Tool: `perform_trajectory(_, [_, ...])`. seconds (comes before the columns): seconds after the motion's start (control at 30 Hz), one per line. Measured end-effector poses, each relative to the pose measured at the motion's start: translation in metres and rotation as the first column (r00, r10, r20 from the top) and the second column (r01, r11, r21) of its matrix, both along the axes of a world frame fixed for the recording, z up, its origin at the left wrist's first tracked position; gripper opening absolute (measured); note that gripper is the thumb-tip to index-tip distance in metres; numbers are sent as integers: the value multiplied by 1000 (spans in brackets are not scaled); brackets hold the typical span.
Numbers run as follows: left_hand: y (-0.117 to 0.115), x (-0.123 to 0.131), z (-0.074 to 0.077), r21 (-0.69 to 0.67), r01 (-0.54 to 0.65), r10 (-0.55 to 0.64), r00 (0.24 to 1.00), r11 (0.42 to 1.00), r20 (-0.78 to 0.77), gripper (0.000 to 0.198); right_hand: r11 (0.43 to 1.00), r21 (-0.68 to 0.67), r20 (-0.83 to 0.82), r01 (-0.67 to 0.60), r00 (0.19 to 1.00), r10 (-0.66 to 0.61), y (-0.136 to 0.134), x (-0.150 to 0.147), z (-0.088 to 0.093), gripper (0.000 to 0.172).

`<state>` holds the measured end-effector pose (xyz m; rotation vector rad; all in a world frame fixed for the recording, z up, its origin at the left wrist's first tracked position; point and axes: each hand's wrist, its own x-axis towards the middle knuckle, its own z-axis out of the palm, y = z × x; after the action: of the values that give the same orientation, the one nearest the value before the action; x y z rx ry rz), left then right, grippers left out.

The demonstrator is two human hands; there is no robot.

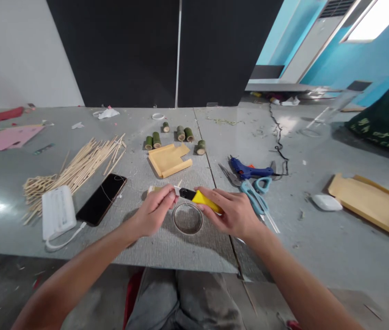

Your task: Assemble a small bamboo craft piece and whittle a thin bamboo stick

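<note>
My right hand (233, 208) is closed around a yellow utility knife (208, 201), its blade end pointing left toward my other fingers. My left hand (156, 208) pinches a small, thin stick (179, 183), whose pale tip shows by the blade; the rest of it is hidden by the fingers. Just below the knife, a ring-shaped coil (188, 219) lies on the table. Beyond my hands lies a folded piece of brown cardboard (170, 161). Several short green bamboo pieces (181, 133) stand or lie behind it.
Left are a pile of thin wooden sticks (84, 165), a black phone (102, 199) and a white power bank (58, 212) with a cable. Right are a blue glue gun (249, 169), light-blue scissors (254, 197), a white case (326, 202) and a cardboard tray (373, 206).
</note>
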<state>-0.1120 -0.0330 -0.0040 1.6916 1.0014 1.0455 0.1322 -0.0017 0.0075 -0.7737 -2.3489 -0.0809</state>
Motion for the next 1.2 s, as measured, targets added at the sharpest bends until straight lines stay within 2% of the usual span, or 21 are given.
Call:
perform_trajectory(0.2, [0, -2, 0, 29, 52, -53, 999, 998, 5, 36, 998, -32, -18, -56, 998, 55, 0, 3, 1, 34])
perform_trajectory(0.27, [1, -3, -1, 35, 67, -67, 998, 997, 2, 36, 999, -18, -14, -38, 999, 37, -1, 3, 1, 35])
perform_trajectory(0.43, [4, -3, -1, 26, 66, -68, 996, 997, 50, 37, 986, 99, 7, 134, 991, -136, 3, 3, 0, 34])
perform_trajectory(0.53, [4, -1, -3, 30, 115, -117, 990, 993, 82, 37, 916, 175, -186, 361, 926, -329, 10, 12, 1, 34])
perform_trajectory(0.57, [3, -1, -4, 19, 126, -128, 988, 992, 92, 37, 895, 185, -244, 406, 901, -358, 11, 16, 3, 34])
perform_trajectory(0.6, [4, 0, -5, 2, 132, -132, 986, 991, 102, 37, 895, 196, -270, 401, 899, -344, 12, 19, 4, 33])
perform_trajectory(0.63, [4, 0, -5, -16, 129, -126, 985, 992, 114, 37, 917, 200, -255, 344, 922, -290, 11, 20, 5, 33])
perform_trajectory(0.7, [5, 0, -7, -36, 107, -102, 986, 994, 134, 38, 972, 166, -156, 168, 977, -143, 8, 18, 7, 33])
perform_trajectory(0.8, [6, -1, -7, -12, 50, -48, 993, 999, 106, 39, 997, 82, -26, 2, 1000, 0, 1, 8, 6, 33])
perform_trajectory(0.9, [5, -2, -7, 7, 23, -23, 998, 1000, 55, 39, 999, 43, -1, -18, 1000, 18, -2, 1, 3, 34])
perform_trajectory(1.1, [4, -1, -8, -20, 52, -50, 996, 998, 74, 39, 998, -59, -8, -17, 1000, 16, -2, 1, 1, 36])
perform_trajectory(1.2, [3, -2, -8, -30, 68, -65, 993, 997, 99, 40, 986, -143, -60, -87, 995, 79, -2, 0, 3, 34])
